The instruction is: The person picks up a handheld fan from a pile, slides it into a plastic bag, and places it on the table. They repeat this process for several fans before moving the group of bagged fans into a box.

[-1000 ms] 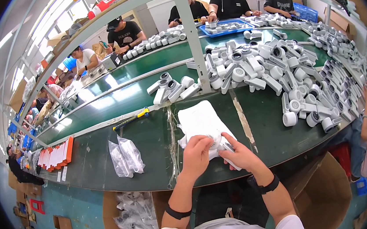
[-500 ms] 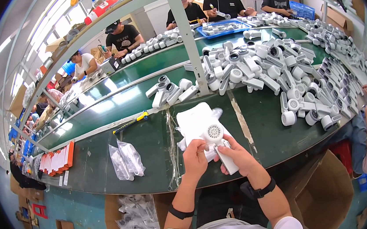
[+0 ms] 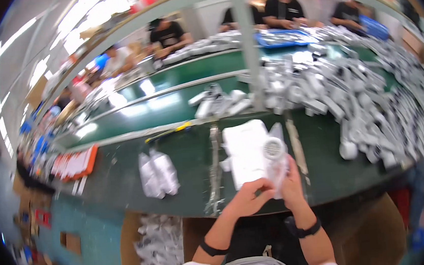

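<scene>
One white fan (image 3: 274,149) in the right hand (image 3: 292,183), gripped by the handle, round grille end pointing away from the body. Curls the left hand (image 3: 251,198) just beside the handle, thumb and fingertips close together; too blurred to tell whether pinching or touching anything. Clear film (image 3: 276,130) just past the grille. Holds the fan over the right side of a white stack (image 3: 246,147) on the green bench (image 3: 119,172); cannot tell whether touching it. Wears a black band (image 3: 213,248) on each wrist. To the left, two bagged pieces (image 3: 159,173) side by side, a yellow tool (image 3: 171,131) beyond them, orange-and-white packets (image 3: 90,160) farther left. Farther out, a pale post (image 3: 251,57), with a small cluster (image 3: 219,105) of fans to its left and a large heap (image 3: 319,84) to its right. Across the conveyor (image 3: 142,98), co-workers (image 3: 167,37) and a blue tray (image 3: 285,42). Below the bench, a carton (image 3: 129,242) of bagged pieces.
</scene>
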`<state>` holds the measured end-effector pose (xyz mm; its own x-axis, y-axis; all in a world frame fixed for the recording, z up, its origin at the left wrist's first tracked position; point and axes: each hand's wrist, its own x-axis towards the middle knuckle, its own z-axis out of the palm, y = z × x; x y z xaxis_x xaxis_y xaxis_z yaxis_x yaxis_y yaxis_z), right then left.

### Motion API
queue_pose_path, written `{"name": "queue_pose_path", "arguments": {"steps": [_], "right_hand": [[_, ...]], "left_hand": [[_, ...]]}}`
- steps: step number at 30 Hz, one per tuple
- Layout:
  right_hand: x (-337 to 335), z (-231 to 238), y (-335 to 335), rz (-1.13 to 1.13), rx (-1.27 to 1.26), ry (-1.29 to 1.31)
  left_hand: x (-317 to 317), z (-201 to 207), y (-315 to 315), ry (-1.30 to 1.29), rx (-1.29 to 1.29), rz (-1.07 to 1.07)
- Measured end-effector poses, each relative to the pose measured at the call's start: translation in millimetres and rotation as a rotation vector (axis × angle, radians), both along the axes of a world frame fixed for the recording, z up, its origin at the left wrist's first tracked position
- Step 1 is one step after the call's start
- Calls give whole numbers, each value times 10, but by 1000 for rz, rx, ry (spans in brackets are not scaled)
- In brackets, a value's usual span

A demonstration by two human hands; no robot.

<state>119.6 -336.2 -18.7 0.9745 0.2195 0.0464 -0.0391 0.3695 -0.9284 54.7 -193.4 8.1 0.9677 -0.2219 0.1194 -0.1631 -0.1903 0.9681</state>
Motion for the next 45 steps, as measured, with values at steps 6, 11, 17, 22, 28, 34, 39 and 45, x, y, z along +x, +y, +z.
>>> {"name": "queue_pose_path", "arguments": {"steps": [6,11,17,22,28,34,39,45], "right_hand": [[-180,2,3,55,62,98],[-206,-68,268,-235,-208,-257],[19,139,6,-172,-583,-294],[14,54,-83,-360,-726,-562],[-363,-129,-24,-336,-728,-704],[-419,-249,-187,-332,-536,-627],[-452,-3,-20,-377,-287,-538],[-401,36,123,224,-29,111]], "left_hand": [[162,-484,-340,265,-727,200],[-50,-268,-314,404,-805,129],[-35,-263,-108,327,-631,126],[-87,-260,-64,287,-836,165],[-98,-183,135,318,-1045,120],[-113,-168,137,304,-980,270],[-47,-280,32,143,-689,446],[-140,-139,-79,227,-584,375]]}}
